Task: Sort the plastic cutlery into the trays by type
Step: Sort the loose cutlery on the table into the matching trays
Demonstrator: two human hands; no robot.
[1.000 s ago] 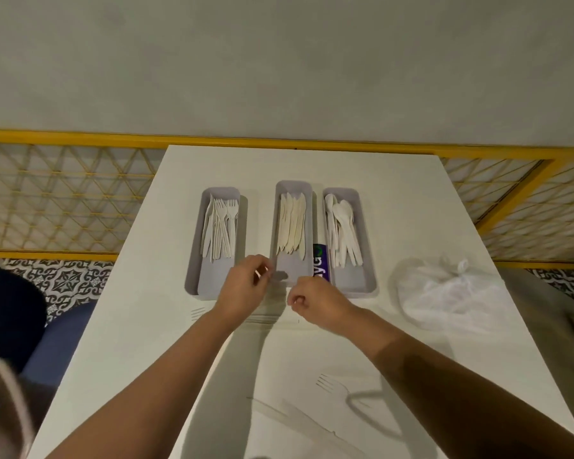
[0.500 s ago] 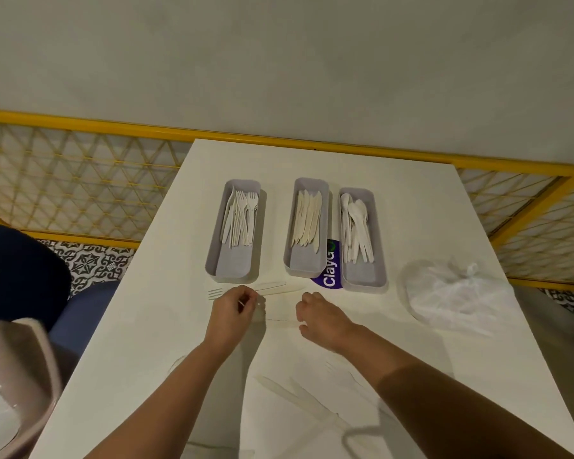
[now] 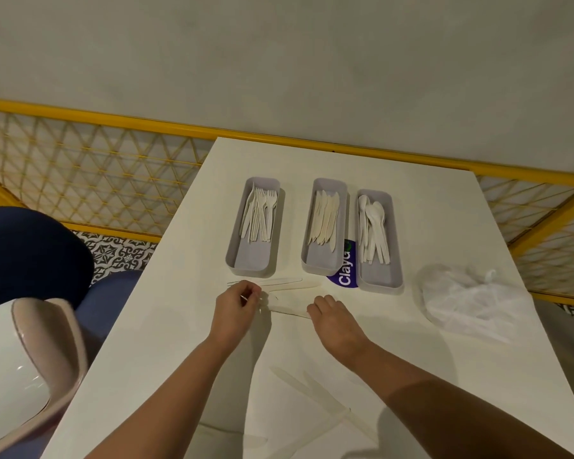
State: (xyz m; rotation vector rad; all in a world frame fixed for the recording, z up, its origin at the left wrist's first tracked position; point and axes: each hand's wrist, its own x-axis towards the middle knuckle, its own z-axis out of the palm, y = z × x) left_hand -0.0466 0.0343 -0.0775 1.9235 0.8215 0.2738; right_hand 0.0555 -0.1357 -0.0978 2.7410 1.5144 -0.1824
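While the three trays stand side by side at the far part of the table point(image 3: 428, 200), we record the fork tray point(image 3: 251, 258) leftmost, the knife tray point(image 3: 320, 260) in the middle and the spoon tray point(image 3: 378, 276) rightmost, each already holding its own kind.

Unsorted stock remains. One loose piece point(image 3: 287, 308) lies flat between the hands, on the near side of the trays. Its long axis runs left to right, crosswise to the trays, which run away from the person.

The left hand point(image 3: 234, 311) is at the piece's left end, fingers curled, with thumb and forefinger pinched on something thin and white that we take to be that end. The right hand point(image 3: 337, 323) is at the other end, fingers bent down onto the table. We cannot tell whether it grips or merely touches.

We cannot make out the type of the piece. In our judgement it will need roughly a quarter turn to lie along any tray. The left hand is nearer the fork tray and the right hand nearer the other two.

Two further pieces point(image 3: 280, 280) lie crosswise just short of the trays, and more cutlery point(image 3: 312, 390) lies near the front edge. A plastic bag point(image 3: 471, 299) sits to the right.
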